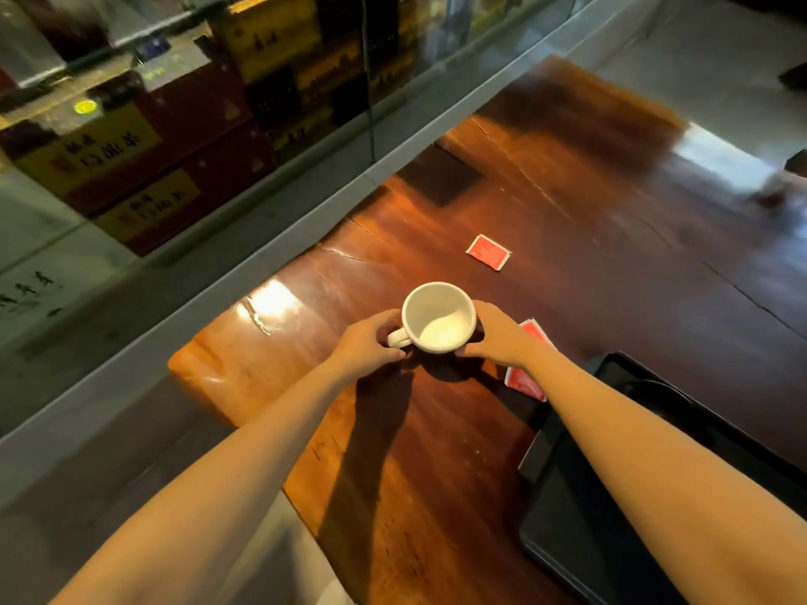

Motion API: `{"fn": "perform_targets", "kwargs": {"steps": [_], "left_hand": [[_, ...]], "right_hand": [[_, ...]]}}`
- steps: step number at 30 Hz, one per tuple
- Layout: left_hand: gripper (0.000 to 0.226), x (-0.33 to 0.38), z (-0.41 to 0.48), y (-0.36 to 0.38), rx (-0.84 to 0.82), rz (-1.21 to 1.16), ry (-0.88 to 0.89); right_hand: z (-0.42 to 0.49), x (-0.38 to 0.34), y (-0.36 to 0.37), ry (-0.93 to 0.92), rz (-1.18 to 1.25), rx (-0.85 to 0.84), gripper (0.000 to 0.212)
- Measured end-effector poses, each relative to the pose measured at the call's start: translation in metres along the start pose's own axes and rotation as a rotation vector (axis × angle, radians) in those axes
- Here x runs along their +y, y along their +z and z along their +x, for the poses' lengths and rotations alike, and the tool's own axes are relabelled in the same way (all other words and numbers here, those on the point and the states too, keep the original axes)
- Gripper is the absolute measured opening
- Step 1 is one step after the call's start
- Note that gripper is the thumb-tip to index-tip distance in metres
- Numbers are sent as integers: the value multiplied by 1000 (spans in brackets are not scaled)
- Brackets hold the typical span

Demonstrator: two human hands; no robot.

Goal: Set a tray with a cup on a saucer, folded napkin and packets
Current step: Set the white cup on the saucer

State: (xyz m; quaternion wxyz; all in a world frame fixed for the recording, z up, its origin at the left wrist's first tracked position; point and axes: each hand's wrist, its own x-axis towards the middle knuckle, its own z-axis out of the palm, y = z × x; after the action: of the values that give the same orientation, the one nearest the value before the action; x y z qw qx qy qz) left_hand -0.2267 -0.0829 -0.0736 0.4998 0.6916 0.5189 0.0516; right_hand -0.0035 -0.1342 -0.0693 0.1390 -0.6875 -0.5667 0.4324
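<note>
An empty white cup (439, 318) stands on a dark saucer (477, 336), with its handle pointing to the left. My left hand (371, 342) pinches the saucer's left rim beside the handle. On the right rim my right hand (495, 336) does the same. Cup and saucer are just above or on the wooden table; I cannot tell which. A black tray (611, 495) lies at the lower right under my right forearm. One red packet (488, 251) lies beyond the cup. Two more red packets (524, 382) are partly hidden by my right wrist.
The wooden table (415, 473) has a glossy, cracked top. A grey ledge (218, 307) and a glass pane run along its left side, with yellow and dark red boxes (131, 168) behind the glass. A dark square patch (441, 176) sits on the table farther back.
</note>
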Motion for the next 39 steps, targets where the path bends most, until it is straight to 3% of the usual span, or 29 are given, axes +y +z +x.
{"fn": "perform_targets", "kwargs": {"steps": [6,16,22,27,32,39], "left_hand": [[63,1,11,6,89,-97,26],[53,35,16,-9,67,-104,100],[54,102,21,-15,-27,6,271],[42,159,23,4,-106,80,387],[41,205,21,34,-256,15,503],[44,239,6,109,-389,95,607]], "right_hand": [[5,2,6,6,134,8,79],[-17,-16,-18,-39,176,123,72],[-58,-21,-56,-54,252,316,64],[-103,-10,-82,7,357,459,72],[-162,4,-101,52,445,614,76],[-232,49,-91,155,591,779,81]]}}
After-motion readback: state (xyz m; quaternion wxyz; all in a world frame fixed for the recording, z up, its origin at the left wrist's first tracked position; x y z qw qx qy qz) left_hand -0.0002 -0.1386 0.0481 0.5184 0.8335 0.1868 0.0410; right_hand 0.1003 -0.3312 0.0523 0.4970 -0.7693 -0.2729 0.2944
